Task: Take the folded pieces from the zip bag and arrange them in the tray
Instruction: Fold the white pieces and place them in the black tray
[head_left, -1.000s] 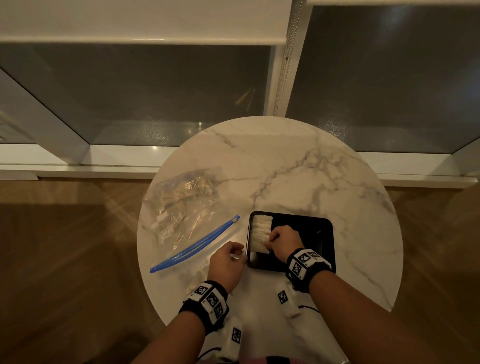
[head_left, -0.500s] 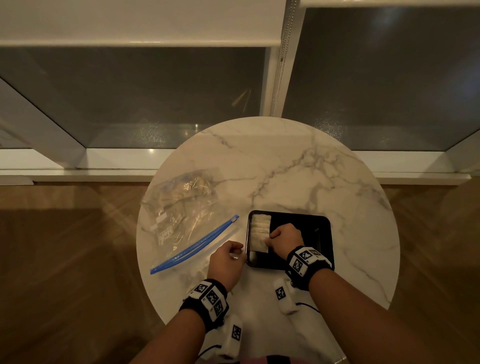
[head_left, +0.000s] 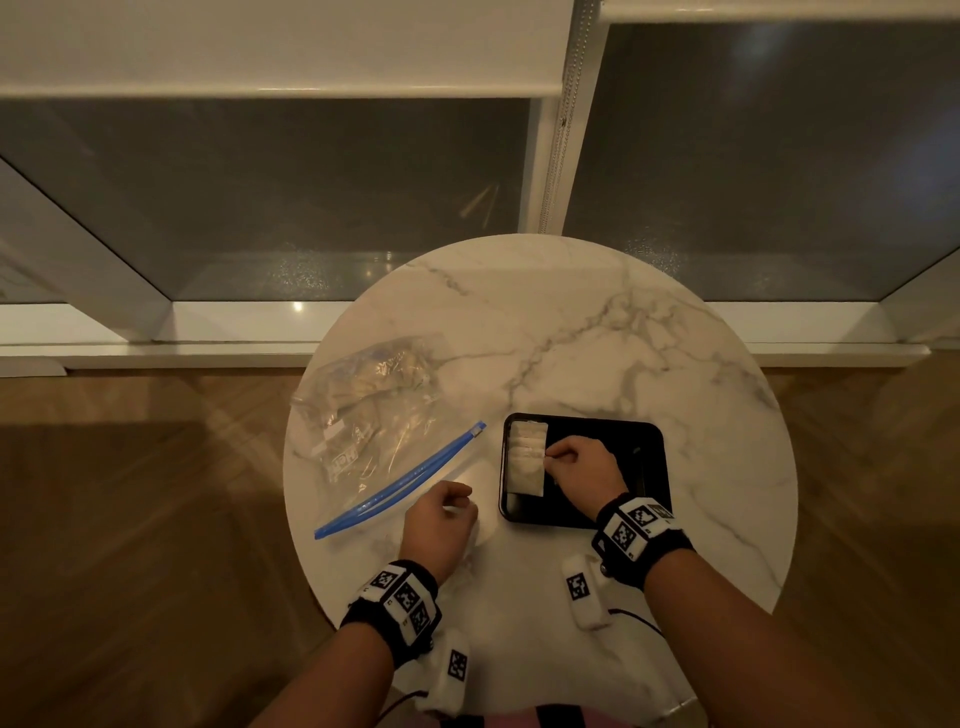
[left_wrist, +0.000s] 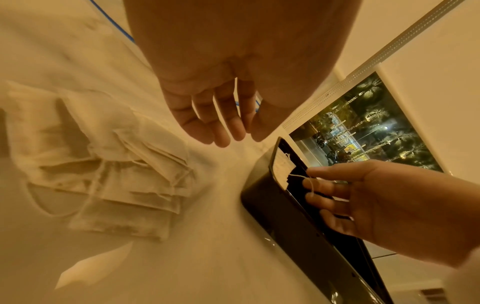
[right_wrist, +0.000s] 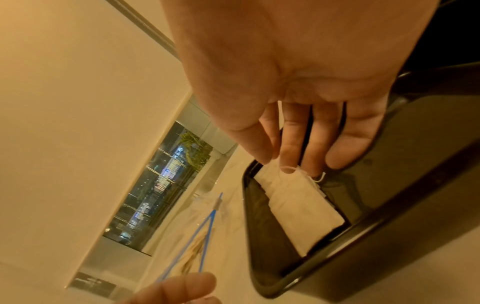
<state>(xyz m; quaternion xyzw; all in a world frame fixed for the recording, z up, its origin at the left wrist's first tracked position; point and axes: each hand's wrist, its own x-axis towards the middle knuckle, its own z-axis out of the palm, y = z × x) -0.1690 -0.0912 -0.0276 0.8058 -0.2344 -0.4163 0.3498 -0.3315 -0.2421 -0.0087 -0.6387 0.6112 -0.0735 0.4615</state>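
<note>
A clear zip bag (head_left: 374, 421) with a blue zipper strip (head_left: 400, 480) lies on the left of the round marble table (head_left: 597, 332). Folded white pieces (left_wrist: 124, 170) still lie inside it. The black tray (head_left: 644, 467) sits to its right, with a column of folded pieces (head_left: 527, 457) along its left wall. My right hand (head_left: 550, 458) is inside the tray. Its thumb and forefinger (right_wrist: 278, 162) pinch the corner and thread of the top folded piece (right_wrist: 293, 197). My left hand (head_left: 462, 506) hovers over the bag's mouth with loosely curled fingers (left_wrist: 221, 131), holding nothing.
The right half of the tray (right_wrist: 415, 185) is bare black. Behind the table stand a white window sill (head_left: 234, 322) and dark glass. Wooden floor surrounds the table, whose near edge is close to my forearms.
My left hand has drifted a little to the left, away from the tray's edge. My right hand stays at the column of folded pieces, fingers still on the top one.
</note>
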